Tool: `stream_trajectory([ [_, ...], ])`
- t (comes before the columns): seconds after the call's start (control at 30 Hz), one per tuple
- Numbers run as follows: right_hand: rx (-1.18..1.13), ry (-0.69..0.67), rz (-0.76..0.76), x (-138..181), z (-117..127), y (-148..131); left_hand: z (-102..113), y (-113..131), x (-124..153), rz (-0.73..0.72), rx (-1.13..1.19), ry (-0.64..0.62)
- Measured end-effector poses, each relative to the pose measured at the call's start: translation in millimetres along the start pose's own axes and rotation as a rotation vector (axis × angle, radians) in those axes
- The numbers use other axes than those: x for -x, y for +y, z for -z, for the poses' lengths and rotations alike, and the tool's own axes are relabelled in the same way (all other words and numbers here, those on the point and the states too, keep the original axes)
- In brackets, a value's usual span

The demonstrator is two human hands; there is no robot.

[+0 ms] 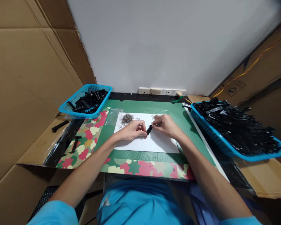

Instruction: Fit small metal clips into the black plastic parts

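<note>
Both my hands meet over a white sheet of paper on the green mat. My left hand is closed in a pinch on one end of a small black plastic part. My right hand is also pinched at the part's other end, its fingertips pressed together there. Two small heaps of tiny metal pieces lie on the paper, one just beyond my left hand and one beside my right hand.
A blue basket with some black parts stands at the back left. A larger blue basket heaped with black parts sits on the right. Loose black parts lie at left. Cardboard walls stand on both sides, sockets behind.
</note>
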State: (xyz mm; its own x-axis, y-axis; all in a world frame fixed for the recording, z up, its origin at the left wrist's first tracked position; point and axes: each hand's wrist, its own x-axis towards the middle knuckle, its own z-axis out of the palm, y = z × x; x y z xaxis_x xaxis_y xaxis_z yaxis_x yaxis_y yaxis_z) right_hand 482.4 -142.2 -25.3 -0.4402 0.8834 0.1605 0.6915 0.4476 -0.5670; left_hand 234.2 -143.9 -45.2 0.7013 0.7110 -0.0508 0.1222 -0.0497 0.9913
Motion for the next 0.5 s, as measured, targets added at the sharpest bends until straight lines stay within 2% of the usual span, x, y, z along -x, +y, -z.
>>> stream_trajectory([
  [0.3, -0.054, -0.010, -0.033, 1.4, -0.2, 3.2, -0.8, 0.7, 1.3, 0.021, 0.031, 0.022],
  [0.5, -0.055, -0.021, 0.006, 5.2, 18.0, 15.7, 2.9, -0.2, 2.6, 0.012, 0.092, 0.036],
])
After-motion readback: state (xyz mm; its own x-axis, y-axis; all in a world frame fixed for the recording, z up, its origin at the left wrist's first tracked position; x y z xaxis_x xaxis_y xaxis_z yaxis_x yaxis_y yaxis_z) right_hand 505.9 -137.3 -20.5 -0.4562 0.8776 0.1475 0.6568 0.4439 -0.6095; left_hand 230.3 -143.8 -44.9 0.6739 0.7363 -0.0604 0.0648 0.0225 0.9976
